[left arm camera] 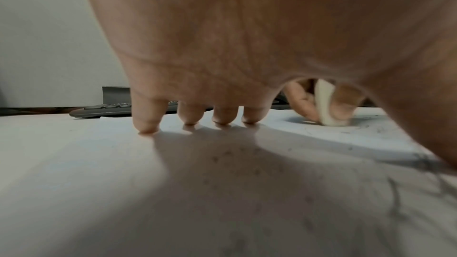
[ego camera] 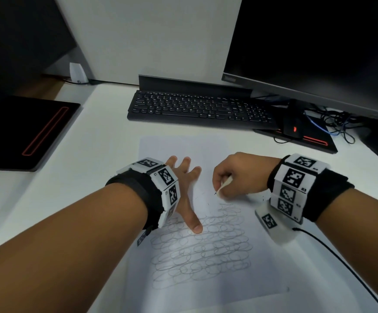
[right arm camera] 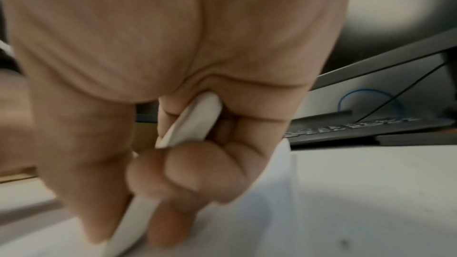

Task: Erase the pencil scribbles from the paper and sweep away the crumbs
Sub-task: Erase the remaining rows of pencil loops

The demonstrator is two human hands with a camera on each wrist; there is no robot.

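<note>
Your right hand (ego camera: 235, 175) pinches a flat, smooth white eraser (ego camera: 225, 185) just above looping pencil scribbles (ego camera: 201, 251); your left hand (ego camera: 184, 188) presses the paper (ego camera: 183, 145), fingers spread flat.

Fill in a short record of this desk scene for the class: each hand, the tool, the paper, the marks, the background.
left hand: fingers spread, pressing the paper flat
right hand: pinching the eraser
eraser: white, its end down on the paper
paper: white sheet on the desk
scribbles: looping pencil rows, mostly unerased
crumbs: small dark specks near the eraser
background: keyboard, monitor
</note>
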